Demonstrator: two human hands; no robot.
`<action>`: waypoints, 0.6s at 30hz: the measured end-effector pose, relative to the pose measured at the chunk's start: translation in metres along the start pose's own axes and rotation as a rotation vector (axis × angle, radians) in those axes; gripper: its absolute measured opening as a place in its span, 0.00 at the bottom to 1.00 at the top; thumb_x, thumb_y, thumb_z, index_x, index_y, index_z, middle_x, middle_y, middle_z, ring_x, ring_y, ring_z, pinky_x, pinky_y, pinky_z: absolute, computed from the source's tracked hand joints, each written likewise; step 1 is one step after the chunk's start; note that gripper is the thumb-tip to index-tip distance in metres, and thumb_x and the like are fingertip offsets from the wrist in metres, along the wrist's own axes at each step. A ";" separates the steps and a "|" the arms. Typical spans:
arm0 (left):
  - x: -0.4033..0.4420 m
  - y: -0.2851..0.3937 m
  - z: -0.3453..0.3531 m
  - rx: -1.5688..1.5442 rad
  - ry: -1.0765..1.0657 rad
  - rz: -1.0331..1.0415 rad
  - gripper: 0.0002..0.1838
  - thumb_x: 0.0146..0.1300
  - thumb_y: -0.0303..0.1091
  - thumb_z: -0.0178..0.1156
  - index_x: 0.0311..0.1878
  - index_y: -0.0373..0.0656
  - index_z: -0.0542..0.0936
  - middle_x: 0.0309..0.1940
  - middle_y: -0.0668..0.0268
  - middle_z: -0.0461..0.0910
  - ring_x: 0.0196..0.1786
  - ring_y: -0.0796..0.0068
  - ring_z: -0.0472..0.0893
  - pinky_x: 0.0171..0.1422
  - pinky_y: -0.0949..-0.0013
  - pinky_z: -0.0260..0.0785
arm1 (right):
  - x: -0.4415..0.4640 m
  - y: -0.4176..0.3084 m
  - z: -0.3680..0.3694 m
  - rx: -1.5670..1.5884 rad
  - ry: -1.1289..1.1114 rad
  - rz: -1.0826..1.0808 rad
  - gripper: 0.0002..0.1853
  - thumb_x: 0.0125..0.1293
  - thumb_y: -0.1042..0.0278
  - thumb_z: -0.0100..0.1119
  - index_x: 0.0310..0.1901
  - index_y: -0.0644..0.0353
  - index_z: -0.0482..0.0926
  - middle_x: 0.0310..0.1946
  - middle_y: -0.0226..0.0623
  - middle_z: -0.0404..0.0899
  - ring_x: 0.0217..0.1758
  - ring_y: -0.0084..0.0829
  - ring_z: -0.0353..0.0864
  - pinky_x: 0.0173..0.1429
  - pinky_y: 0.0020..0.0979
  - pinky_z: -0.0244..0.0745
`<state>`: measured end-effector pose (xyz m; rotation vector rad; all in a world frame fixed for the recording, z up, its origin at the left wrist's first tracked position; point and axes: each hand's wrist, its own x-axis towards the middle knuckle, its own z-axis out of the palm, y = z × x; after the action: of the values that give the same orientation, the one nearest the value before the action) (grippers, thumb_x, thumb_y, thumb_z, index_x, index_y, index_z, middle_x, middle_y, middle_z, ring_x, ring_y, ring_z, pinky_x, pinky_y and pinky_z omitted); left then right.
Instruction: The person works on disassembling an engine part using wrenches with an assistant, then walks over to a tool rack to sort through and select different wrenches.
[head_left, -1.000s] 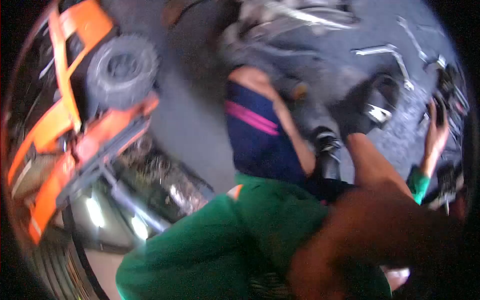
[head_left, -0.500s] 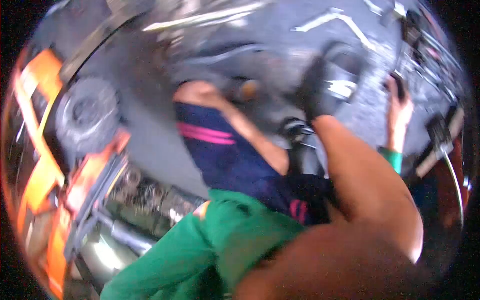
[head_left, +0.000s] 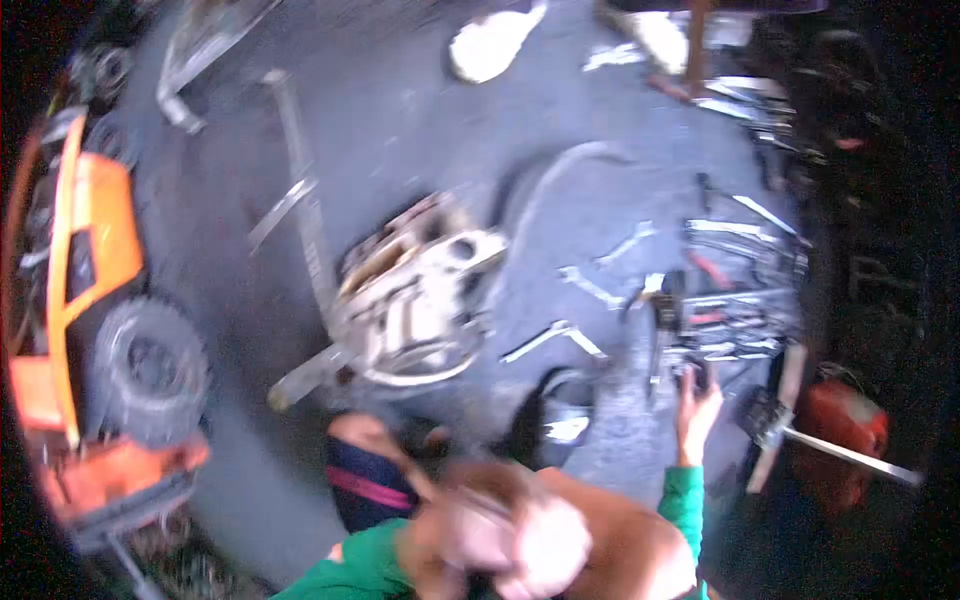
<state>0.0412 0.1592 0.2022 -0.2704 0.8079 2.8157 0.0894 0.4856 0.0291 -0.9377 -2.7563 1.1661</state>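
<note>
My right hand [head_left: 698, 408], in a green sleeve, reaches to the near edge of a tool tray [head_left: 740, 325] full of metal tools. Its fingers curl around a small dark object [head_left: 703, 376] that I cannot make out. Close to the camera, over my lap, my left hand [head_left: 520, 540] is smeared by motion, so its fingers cannot be told apart. In front of my bent legs lies a pale metal casing [head_left: 420, 315] with openings. Between it and the tray are an angled metal tool [head_left: 556, 338] and several wrenches [head_left: 628, 243] on the grey floor.
An orange vehicle [head_left: 105, 225] with a thick black tyre [head_left: 152, 370] stands at the left. On the right, a long metal bar [head_left: 850, 455] sticks out near a red object [head_left: 848, 425]. A white bag-like thing [head_left: 490, 45] lies at the back.
The view has lifted and shifted, bringing the casing and tool tray into sight. My left hand has come up in front of the camera. My right hand now appears beside the tray.
</note>
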 end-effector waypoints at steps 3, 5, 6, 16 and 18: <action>0.027 0.034 -0.017 0.577 0.002 0.130 0.30 0.54 0.47 0.76 0.55 0.39 0.79 0.41 0.56 0.80 0.33 0.67 0.80 0.38 0.64 0.74 | 0.047 -0.014 -0.016 0.040 0.041 -0.189 0.14 0.68 0.68 0.63 0.49 0.68 0.81 0.40 0.51 0.84 0.41 0.40 0.85 0.49 0.36 0.77; 0.050 0.053 -0.035 1.584 0.061 0.141 0.31 0.50 0.44 0.78 0.54 0.39 0.79 0.45 0.55 0.81 0.41 0.63 0.82 0.49 0.61 0.75 | 0.083 -0.017 -0.017 -0.139 0.114 -0.283 0.15 0.67 0.67 0.64 0.50 0.68 0.81 0.40 0.53 0.84 0.42 0.44 0.85 0.49 0.38 0.76; 0.056 0.059 -0.036 1.869 0.009 0.128 0.33 0.46 0.44 0.78 0.55 0.40 0.79 0.47 0.55 0.81 0.49 0.56 0.81 0.58 0.57 0.73 | 0.099 -0.048 -0.022 -0.042 0.077 -0.242 0.16 0.67 0.65 0.65 0.50 0.69 0.81 0.39 0.54 0.84 0.42 0.47 0.84 0.49 0.40 0.76; 0.072 0.048 -0.077 2.323 -0.200 0.539 0.20 0.52 0.53 0.73 0.40 0.48 0.85 0.39 0.67 0.84 0.38 0.63 0.83 0.42 0.59 0.74 | 0.345 -0.011 0.046 -0.531 0.109 -0.411 0.24 0.62 0.59 0.65 0.56 0.62 0.75 0.47 0.52 0.80 0.51 0.53 0.79 0.54 0.50 0.77; 0.074 0.046 -0.079 2.343 -0.182 0.535 0.20 0.52 0.52 0.73 0.39 0.47 0.85 0.37 0.67 0.84 0.37 0.63 0.82 0.41 0.59 0.74 | 0.350 -0.040 0.052 -0.723 0.112 -0.352 0.20 0.67 0.58 0.58 0.57 0.59 0.73 0.54 0.47 0.76 0.60 0.51 0.76 0.60 0.53 0.75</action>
<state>-0.0316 0.0888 0.1427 0.5940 3.1822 0.3913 -0.2310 0.6142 -0.0584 -0.4543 -3.0908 0.0497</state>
